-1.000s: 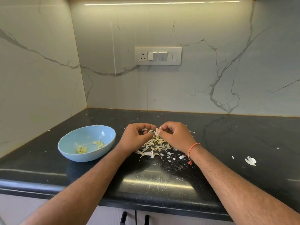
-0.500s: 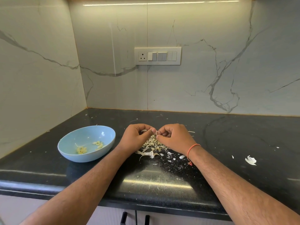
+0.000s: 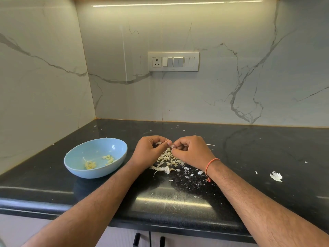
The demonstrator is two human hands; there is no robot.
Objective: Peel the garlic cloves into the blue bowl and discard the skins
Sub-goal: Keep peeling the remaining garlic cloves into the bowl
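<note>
Over the black counter (image 3: 178, 204), my left hand (image 3: 149, 151) and my right hand (image 3: 192, 151) meet fingertip to fingertip, both with curled fingers. Between them they pinch a small garlic clove (image 3: 172, 146), mostly hidden by the fingers. A pale piece (image 3: 158, 143) shows inside my left hand's curled fingers. Under the hands lies a pile of garlic skins (image 3: 168, 162). The blue bowl (image 3: 80, 168) stands to the left of my left hand, apart from it, holding several peeled cloves (image 3: 89, 164).
A larger white skin piece (image 3: 276, 176) lies on the counter to the right, with small flakes scattered around. Marble walls close the back and left side; a switch panel (image 3: 173, 61) is on the back wall. Cabinet handles (image 3: 137, 239) sit below the counter's front edge.
The hands have drawn slightly closer together, the fingertips now touching at the clove. Bowl and skin pile have not moved.
</note>
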